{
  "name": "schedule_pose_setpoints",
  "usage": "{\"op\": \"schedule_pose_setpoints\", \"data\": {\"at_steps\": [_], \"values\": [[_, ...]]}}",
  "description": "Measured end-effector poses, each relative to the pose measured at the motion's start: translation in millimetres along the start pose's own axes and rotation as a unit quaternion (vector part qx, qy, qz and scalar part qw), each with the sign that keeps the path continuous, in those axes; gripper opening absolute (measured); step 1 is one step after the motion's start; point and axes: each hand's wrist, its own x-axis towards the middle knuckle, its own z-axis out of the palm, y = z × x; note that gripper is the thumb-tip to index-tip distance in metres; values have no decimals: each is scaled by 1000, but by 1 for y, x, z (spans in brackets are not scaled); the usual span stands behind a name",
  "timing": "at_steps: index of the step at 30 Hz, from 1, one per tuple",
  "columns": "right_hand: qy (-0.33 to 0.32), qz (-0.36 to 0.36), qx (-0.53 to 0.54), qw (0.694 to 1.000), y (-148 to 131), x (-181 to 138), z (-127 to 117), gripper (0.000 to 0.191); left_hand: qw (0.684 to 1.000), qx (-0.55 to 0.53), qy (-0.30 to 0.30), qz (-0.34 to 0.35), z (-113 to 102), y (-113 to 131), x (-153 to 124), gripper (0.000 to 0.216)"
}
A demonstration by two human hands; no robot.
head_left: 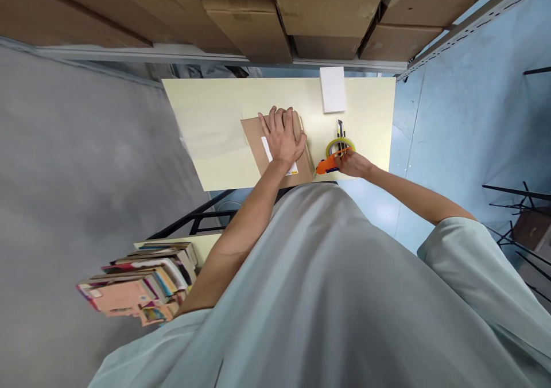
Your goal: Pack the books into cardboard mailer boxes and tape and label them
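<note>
My left hand (283, 138) lies spread on a brown cardboard parcel (255, 128), pressing its upper part. A white label (293, 169) on the parcel is partly covered by my hand and wrist. To the right, my right hand (350, 161) is closed around part of an orange tape dispenser (326, 165) with a dark blue piece, low over the table. Some of its fingers are hidden. Just beyond it, a yellow ring-shaped tape roll (329, 147) lies on the tabletop, with a black and yellow box cutter (340, 128) at its far side.
The pale yellow table (215, 124) carries a white box (333, 89) at its far right. Large cardboard boxes (327, 6) fill a shelf above its back edge. A pile of books and papers (142, 284) stands at lower left. Black metal legs (516, 193) stand at right.
</note>
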Motion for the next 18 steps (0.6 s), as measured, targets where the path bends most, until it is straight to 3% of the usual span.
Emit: {"op": "schedule_pose_setpoints", "data": {"at_steps": [7,12,18], "values": [[-13,-8,-17,1000,29,-6,-7,70,1000,0,4,-3,1,0,0,78],[-5,37,-58,998,52,-16,-17,59,1000,-7,7,-13,2,2,0,77],[16,107,5,994,20,-1,-19,46,1000,-8,9,-24,0,8,-1,75]]}}
